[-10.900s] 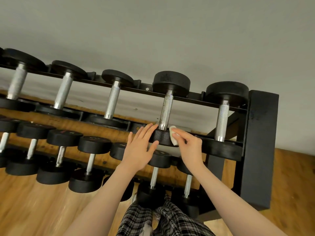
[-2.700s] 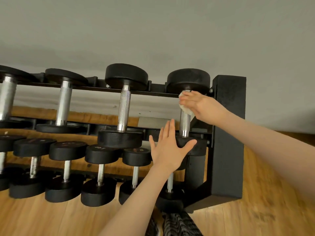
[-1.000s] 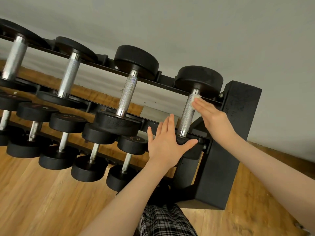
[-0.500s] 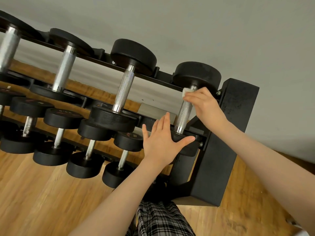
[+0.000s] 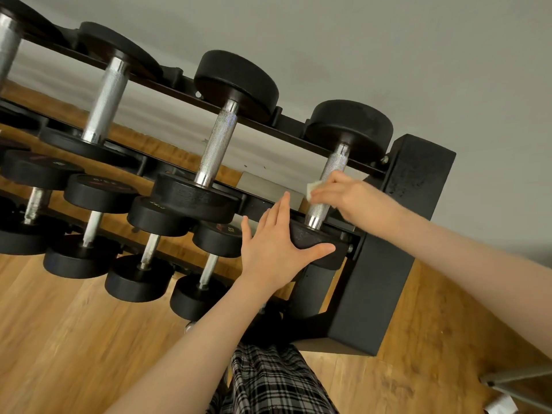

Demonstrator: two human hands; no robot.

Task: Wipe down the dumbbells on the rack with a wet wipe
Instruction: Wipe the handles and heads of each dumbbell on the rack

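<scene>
The black rack (image 5: 418, 174) carries two rows of black dumbbells with chrome handles. The rightmost upper dumbbell (image 5: 349, 127) stands against the rack's end post. My right hand (image 5: 340, 192) holds a small white wet wipe (image 5: 312, 186) wrapped against the middle of that dumbbell's handle (image 5: 334, 165). My left hand (image 5: 274, 246) lies flat with straight fingers on the dumbbell's near head (image 5: 313, 237), thumb along its front edge. The neighbouring upper dumbbell (image 5: 218, 144) stands just to the left.
A lower row of smaller dumbbells (image 5: 98, 189) runs to the left above the wooden floor (image 5: 74, 339). A grey wall (image 5: 388, 55) stands behind the rack. My plaid trousers (image 5: 268, 380) show at the bottom. A grey metal part (image 5: 516, 380) lies at the bottom right corner.
My right hand has slid the wipe down the handle, from just under the far head to the handle's middle. My left hand has stayed on the near head.
</scene>
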